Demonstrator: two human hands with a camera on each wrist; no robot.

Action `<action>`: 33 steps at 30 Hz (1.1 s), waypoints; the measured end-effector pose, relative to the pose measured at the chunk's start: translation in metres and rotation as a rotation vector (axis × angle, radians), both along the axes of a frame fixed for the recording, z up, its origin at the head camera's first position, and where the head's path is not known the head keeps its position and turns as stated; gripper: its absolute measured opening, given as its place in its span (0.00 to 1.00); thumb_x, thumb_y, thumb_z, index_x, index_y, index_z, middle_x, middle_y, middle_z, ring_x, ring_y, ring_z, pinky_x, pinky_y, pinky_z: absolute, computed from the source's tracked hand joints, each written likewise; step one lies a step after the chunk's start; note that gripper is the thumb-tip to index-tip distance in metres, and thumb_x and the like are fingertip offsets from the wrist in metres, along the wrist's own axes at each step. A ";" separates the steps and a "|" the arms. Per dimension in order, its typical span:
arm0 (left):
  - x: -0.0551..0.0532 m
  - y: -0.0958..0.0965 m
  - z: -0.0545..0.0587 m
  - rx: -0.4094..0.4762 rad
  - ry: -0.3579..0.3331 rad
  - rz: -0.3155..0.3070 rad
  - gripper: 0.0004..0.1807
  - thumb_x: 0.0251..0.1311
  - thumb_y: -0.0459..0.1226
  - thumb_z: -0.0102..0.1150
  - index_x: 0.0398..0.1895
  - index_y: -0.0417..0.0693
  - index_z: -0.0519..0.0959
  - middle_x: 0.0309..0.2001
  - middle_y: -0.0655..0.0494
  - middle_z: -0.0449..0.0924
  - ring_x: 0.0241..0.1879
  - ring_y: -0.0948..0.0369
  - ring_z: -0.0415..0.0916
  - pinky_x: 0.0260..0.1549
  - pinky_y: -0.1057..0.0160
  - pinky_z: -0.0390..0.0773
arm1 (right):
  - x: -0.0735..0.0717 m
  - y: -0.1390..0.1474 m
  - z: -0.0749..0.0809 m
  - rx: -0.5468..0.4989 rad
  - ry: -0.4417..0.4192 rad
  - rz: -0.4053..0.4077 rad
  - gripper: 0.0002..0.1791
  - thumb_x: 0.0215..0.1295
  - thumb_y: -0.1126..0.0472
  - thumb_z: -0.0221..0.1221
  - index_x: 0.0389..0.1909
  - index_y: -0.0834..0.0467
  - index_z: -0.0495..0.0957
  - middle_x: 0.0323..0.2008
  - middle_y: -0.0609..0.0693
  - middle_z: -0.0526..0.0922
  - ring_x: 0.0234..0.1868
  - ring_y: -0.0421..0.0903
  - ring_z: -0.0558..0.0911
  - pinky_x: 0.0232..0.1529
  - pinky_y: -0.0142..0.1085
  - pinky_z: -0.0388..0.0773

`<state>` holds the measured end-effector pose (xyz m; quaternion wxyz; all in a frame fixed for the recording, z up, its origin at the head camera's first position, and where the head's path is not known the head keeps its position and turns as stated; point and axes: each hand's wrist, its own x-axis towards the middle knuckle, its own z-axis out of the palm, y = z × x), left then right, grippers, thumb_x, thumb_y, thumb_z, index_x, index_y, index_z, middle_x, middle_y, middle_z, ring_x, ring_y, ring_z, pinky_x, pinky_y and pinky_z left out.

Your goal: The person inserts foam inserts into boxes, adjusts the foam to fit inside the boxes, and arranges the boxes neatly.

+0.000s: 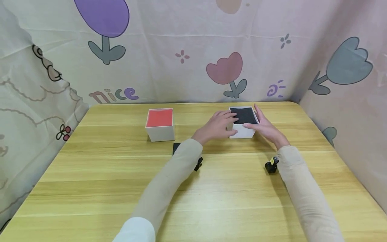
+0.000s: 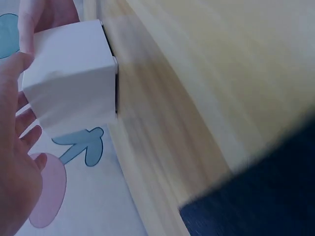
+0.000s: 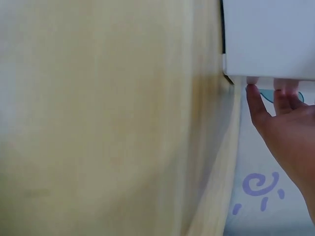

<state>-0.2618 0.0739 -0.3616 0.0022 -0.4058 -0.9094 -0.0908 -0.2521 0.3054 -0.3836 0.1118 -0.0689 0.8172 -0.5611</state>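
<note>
A white box (image 1: 243, 131) with a black top face (image 1: 246, 116) sits at the back right of the table. My right hand (image 1: 267, 129) holds its right side: the thumb lies at the front upper edge, and in the right wrist view the fingertips (image 3: 253, 91) touch the side wall. My left hand (image 1: 216, 126) is at the box's left side, its fingers spread loosely by the upper edge and its thumb near the front face. In the left wrist view, the left fingers (image 2: 32, 135) are beside the box (image 2: 74, 93); whether they touch it I cannot tell.
A second white box (image 1: 161, 133) with a red top face (image 1: 159, 117) stands to the left. A flat black object (image 1: 176, 148) is partly hidden behind my left forearm. The wooden table (image 1: 90, 188) meets a patterned cloth (image 1: 181, 77) at the back.
</note>
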 end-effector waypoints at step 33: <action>0.059 -0.194 -0.033 0.199 -0.530 0.032 0.45 0.59 0.50 0.65 0.72 0.37 0.58 0.71 0.42 0.57 0.70 0.48 0.53 0.66 0.49 0.56 | 0.006 -0.005 0.000 -0.083 -0.005 0.009 0.55 0.65 0.65 0.59 0.76 0.54 0.26 0.75 0.60 0.35 0.72 0.55 0.45 0.71 0.48 0.40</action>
